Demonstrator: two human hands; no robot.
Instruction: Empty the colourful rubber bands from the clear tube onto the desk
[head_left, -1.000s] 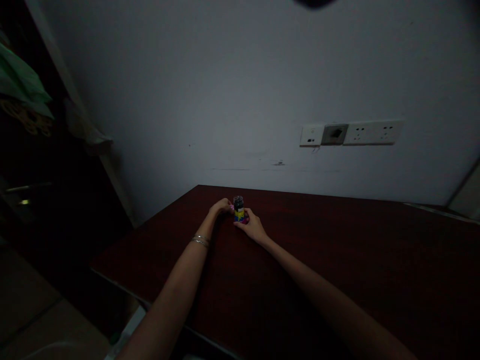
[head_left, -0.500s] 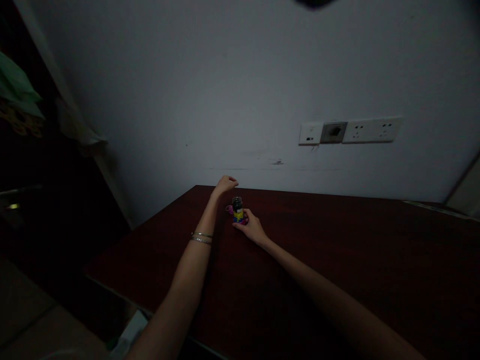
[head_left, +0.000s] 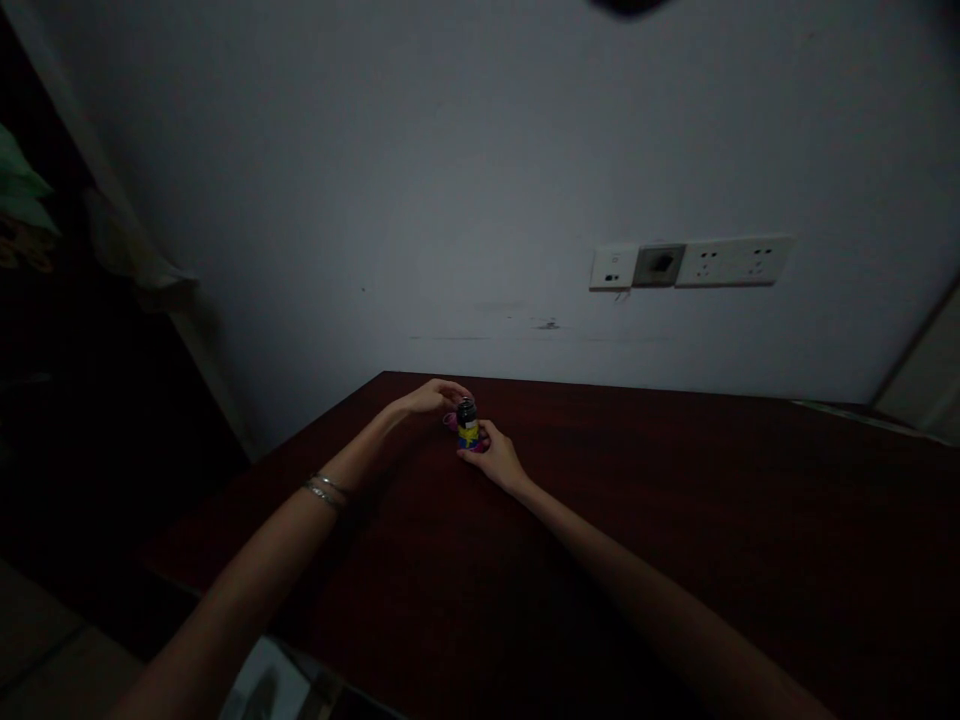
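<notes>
A small dark bottle [head_left: 468,428] with a yellow and blue label stands upright on the dark red table [head_left: 600,480]. My right hand [head_left: 501,460] grips its lower part from the right, thumb in front and fingers behind. At the bottle's mouth is my left hand [head_left: 439,396], its fingers bent and close together; whatever lies between the fingertips is too small and dark to make out. A pink ring-shaped piece [head_left: 450,421] lies just left of the bottle, under my left hand. Two silvery bangles [head_left: 325,490] circle my left forearm.
Behind the table rises a pale wall with a row of sockets [head_left: 690,264] at the right. A whitish box-like object [head_left: 266,680] shows below the table's front edge. Hanging cloth [head_left: 21,185] is at the far left, in shadow.
My left hand has come down from above and behind the bottle to its mouth, and the forearm has swung left. My right hand keeps its hold. The view has shifted slightly.
</notes>
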